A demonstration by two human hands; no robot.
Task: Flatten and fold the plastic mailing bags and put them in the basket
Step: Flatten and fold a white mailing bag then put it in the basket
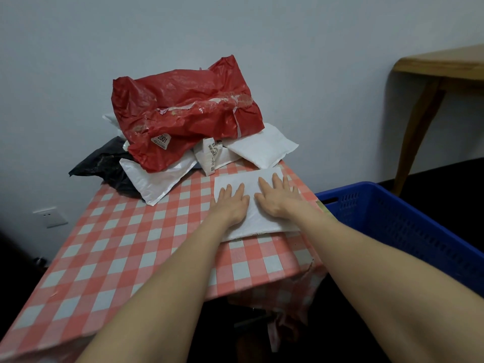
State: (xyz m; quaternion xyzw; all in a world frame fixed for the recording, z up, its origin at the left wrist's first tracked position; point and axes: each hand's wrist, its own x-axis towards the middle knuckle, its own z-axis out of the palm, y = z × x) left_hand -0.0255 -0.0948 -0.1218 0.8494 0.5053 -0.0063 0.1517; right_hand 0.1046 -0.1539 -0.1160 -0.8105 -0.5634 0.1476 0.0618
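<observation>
Pressing white mailing bag (pixel 249 178) flat

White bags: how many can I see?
4: the flat bag under the left hand and right hand; piled behind, the left bag, middle labelled bag and right bag. More may hide under the red bag.
</observation>
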